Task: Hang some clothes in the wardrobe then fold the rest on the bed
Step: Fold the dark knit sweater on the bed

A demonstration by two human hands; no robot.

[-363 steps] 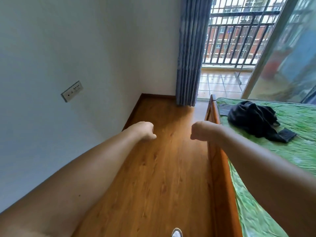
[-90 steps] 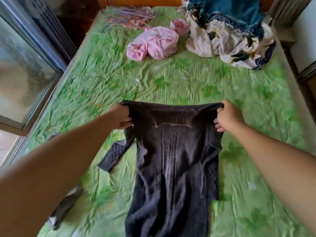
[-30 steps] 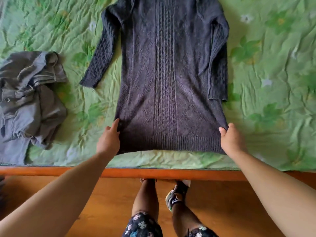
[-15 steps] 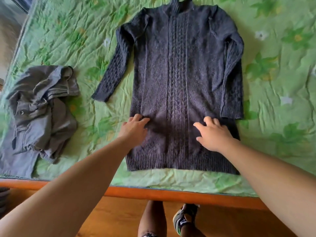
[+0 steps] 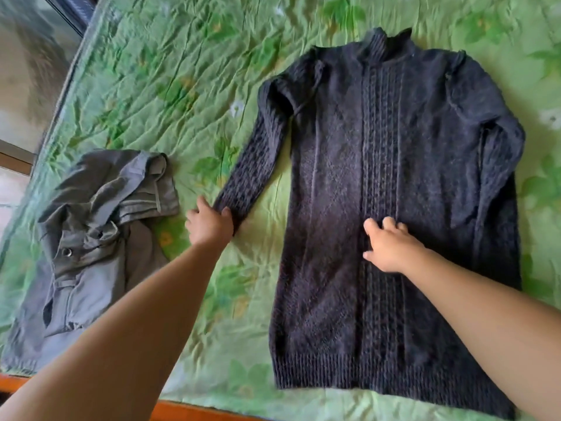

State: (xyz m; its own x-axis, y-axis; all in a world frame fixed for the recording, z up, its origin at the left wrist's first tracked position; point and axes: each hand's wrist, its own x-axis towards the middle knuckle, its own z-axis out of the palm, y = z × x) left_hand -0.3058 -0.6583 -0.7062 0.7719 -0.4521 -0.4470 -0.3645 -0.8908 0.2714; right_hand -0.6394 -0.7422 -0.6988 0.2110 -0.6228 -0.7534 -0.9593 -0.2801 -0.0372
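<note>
Left grip (image 5: pixel 209 226) clamped on the cuff of the dark sweater (image 5: pixel 379 177), thumb on the cuff end, fingers curled beside it. The right grip (image 5: pixel 391 247) is apart, fingers spread, palm flat on the sweater's mid body over the centre cable band. Nearest: bed rail (image 5: pixel 182 411), orange-brown wood, along the bottom edge, with both bare forearms crossing above it. Next comes the sweater's ribbed hem, just inside the rail on the green flower-print sheet (image 5: pixel 182 86). The sweater is laid flat on the bed (image 5: pixel 212 299), hem toward the person, high collar at the far end. Its left-side sleeve (image 5: pixel 258 165) runs at an angle from the shoulder down to the left grip, on the sheet, apart from the body. Its right-side sleeve (image 5: pixel 498 183) lies straight along the body's right edge. A crumpled grey garment (image 5: pixel 100 238) sits on the sheet left of the sweater, not touching it, just beside the left grip; one metal button shows on it. Sheet heavily creased all over. Far left corner: glass pane (image 5: pixel 27 71) with a dark frame past the bed's side, blurred.
</note>
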